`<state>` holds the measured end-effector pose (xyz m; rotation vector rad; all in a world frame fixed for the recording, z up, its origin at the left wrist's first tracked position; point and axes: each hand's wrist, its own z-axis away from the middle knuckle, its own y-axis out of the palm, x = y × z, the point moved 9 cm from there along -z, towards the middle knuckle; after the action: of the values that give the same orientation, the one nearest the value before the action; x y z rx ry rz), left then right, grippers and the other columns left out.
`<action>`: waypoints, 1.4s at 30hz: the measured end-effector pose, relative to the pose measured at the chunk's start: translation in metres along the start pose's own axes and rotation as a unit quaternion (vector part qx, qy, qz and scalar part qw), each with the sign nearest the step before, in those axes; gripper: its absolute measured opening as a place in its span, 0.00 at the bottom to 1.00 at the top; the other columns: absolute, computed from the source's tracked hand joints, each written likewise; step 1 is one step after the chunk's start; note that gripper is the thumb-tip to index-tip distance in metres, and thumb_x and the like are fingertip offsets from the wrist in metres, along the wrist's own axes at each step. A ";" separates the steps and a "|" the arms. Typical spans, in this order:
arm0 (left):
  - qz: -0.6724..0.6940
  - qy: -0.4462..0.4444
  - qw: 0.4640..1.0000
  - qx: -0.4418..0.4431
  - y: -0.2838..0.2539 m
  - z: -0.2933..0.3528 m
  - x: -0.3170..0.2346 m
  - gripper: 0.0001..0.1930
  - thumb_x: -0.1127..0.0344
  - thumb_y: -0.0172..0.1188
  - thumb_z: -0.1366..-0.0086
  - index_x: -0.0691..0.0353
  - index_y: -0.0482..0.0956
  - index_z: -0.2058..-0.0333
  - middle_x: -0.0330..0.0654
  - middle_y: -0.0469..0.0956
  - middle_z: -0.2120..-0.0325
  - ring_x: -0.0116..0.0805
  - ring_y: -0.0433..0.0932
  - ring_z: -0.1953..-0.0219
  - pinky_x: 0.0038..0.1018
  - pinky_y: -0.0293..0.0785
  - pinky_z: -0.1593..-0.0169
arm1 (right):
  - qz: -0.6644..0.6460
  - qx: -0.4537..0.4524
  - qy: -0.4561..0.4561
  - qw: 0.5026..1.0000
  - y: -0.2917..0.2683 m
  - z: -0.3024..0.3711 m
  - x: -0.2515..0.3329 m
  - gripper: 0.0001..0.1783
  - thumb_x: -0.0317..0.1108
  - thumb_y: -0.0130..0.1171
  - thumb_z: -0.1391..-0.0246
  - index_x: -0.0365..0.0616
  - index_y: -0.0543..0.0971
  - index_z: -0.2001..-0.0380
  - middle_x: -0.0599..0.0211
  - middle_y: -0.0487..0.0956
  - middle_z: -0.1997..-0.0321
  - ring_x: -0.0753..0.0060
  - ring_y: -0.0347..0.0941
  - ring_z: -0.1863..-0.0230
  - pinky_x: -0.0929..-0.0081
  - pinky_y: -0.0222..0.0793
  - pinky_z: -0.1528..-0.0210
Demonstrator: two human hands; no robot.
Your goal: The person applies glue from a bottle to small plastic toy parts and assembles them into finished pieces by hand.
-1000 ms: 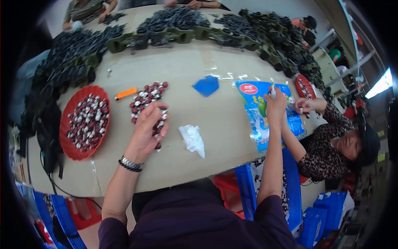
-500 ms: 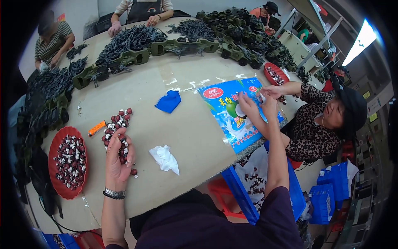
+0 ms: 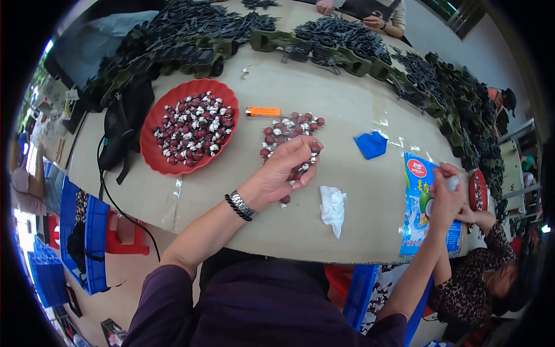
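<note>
My left hand (image 3: 286,168) is over the near edge of a loose pile of small dark red balls with white bits (image 3: 283,132). Its fingers are curled, and a dark red ball (image 3: 315,148) shows at the thumb and fingertips. Stretched far to the right, my right hand (image 3: 446,202) is closed on a small whitish thing (image 3: 452,183) whose kind I cannot make out. It is above a blue printed sheet (image 3: 413,199), close to a co-worker's hand (image 3: 469,214). Left of the pile stands a red scalloped bowl (image 3: 151,156) holding several more such balls.
An orange lighter-like object (image 3: 263,111), a crumpled white tissue (image 3: 332,209) and a blue cloth piece (image 3: 370,144) lie on the table. Green toy vehicles (image 3: 338,59) and dark plastic parts line the far side. A blue crate (image 3: 361,289) stands below the right edge; a black bag (image 3: 124,124) lies left.
The view has swung left, so the table things appear farther right. My left hand stays by the ball pile, tilted more to the right. My right hand stays closed near the co-worker's hands.
</note>
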<state>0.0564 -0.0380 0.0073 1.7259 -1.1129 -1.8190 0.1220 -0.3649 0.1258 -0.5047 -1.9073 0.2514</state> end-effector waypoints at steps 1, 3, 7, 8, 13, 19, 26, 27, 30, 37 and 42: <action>0.002 0.002 1.000 0.006 -0.001 0.000 -0.002 0.18 0.51 0.57 0.35 0.59 0.70 0.55 0.35 0.70 0.71 0.22 0.69 0.80 0.17 0.57 0.82 | -0.085 0.035 0.053 0.994 0.044 0.011 0.023 0.12 0.24 0.56 0.47 0.41 0.74 0.58 0.68 0.76 0.64 0.85 0.65 0.77 0.88 0.61 0.75; 0.007 0.010 1.000 -0.001 -0.004 0.000 -0.008 0.18 0.51 0.56 0.35 0.59 0.70 0.55 0.35 0.70 0.71 0.22 0.69 0.80 0.17 0.57 0.82 | -0.185 0.164 0.053 0.968 0.119 0.027 0.057 0.18 0.19 0.54 0.51 0.43 0.68 0.56 0.67 0.75 0.64 0.84 0.65 0.76 0.87 0.60 0.76; 0.017 0.012 0.999 -0.028 -0.011 0.001 -0.015 0.17 0.52 0.56 0.34 0.59 0.70 0.55 0.36 0.72 0.69 0.22 0.69 0.81 0.16 0.57 0.83 | -0.309 0.285 0.050 0.906 0.209 0.049 0.078 0.23 0.19 0.52 0.52 0.41 0.62 0.52 0.64 0.71 0.58 0.82 0.66 0.72 0.84 0.63 0.71; 0.021 0.009 0.999 -0.041 -0.014 0.000 -0.015 0.17 0.53 0.55 0.33 0.59 0.70 0.55 0.37 0.73 0.68 0.22 0.69 0.81 0.16 0.57 0.83 | -0.313 0.292 0.042 0.903 0.217 0.049 0.077 0.23 0.19 0.52 0.51 0.40 0.61 0.51 0.63 0.70 0.56 0.82 0.67 0.70 0.83 0.64 0.69; 0.042 0.014 0.996 -0.078 -0.020 0.001 -0.017 0.16 0.55 0.53 0.32 0.60 0.70 0.53 0.37 0.73 0.66 0.21 0.69 0.81 0.16 0.57 0.83 | -0.270 0.263 0.003 0.926 0.224 0.044 0.057 0.18 0.22 0.54 0.49 0.37 0.65 0.54 0.62 0.71 0.56 0.78 0.71 0.68 0.82 0.67 0.67; 0.071 0.006 0.993 -0.093 -0.026 -0.005 -0.012 0.15 0.59 0.51 0.31 0.61 0.70 0.52 0.35 0.73 0.72 0.22 0.69 0.82 0.17 0.58 0.84 | -0.338 0.177 0.036 0.924 0.213 0.046 0.033 0.14 0.21 0.58 0.51 0.37 0.70 0.61 0.57 0.77 0.60 0.72 0.77 0.67 0.82 0.69 0.71; 0.043 -0.003 0.995 -0.090 -0.026 -0.005 -0.015 0.13 0.63 0.51 0.32 0.62 0.70 0.53 0.34 0.73 0.77 0.23 0.69 0.83 0.18 0.59 0.84 | -0.398 0.127 0.025 0.908 0.200 0.047 0.024 0.14 0.24 0.63 0.51 0.40 0.70 0.62 0.54 0.78 0.61 0.74 0.75 0.73 0.83 0.67 0.76; 0.042 -0.006 0.995 -0.090 -0.026 -0.004 -0.014 0.13 0.63 0.51 0.32 0.62 0.70 0.53 0.34 0.73 0.77 0.23 0.69 0.83 0.18 0.59 0.84 | -0.399 0.124 0.026 0.908 0.198 0.048 0.023 0.14 0.24 0.63 0.51 0.40 0.70 0.62 0.54 0.78 0.61 0.74 0.75 0.73 0.83 0.67 0.76; 0.035 -0.014 0.996 -0.086 -0.026 -0.004 -0.012 0.12 0.64 0.50 0.32 0.62 0.70 0.54 0.35 0.73 0.76 0.23 0.70 0.83 0.18 0.59 0.84 | -0.408 0.123 0.016 0.904 0.196 0.050 0.024 0.13 0.26 0.62 0.49 0.41 0.70 0.62 0.54 0.78 0.60 0.77 0.72 0.75 0.83 0.67 0.76; 0.011 -0.019 0.996 -0.085 -0.024 -0.004 -0.010 0.12 0.65 0.51 0.32 0.63 0.71 0.54 0.36 0.74 0.74 0.23 0.69 0.84 0.17 0.58 0.84 | -0.373 0.142 -0.042 0.916 0.193 0.057 0.035 0.11 0.26 0.61 0.49 0.40 0.71 0.63 0.52 0.76 0.59 0.79 0.71 0.74 0.84 0.69 0.76; -0.009 -0.014 0.997 -0.070 -0.021 -0.005 -0.011 0.12 0.65 0.50 0.32 0.64 0.71 0.54 0.36 0.74 0.75 0.22 0.69 0.84 0.17 0.58 0.84 | -0.379 0.153 -0.040 0.912 0.195 0.059 0.037 0.11 0.24 0.61 0.49 0.39 0.71 0.63 0.53 0.76 0.59 0.80 0.70 0.74 0.85 0.69 0.76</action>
<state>0.0677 -0.0180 -0.0011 1.6397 -0.9579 -1.8907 0.1006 -0.1713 0.0554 0.4709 -1.9495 0.0513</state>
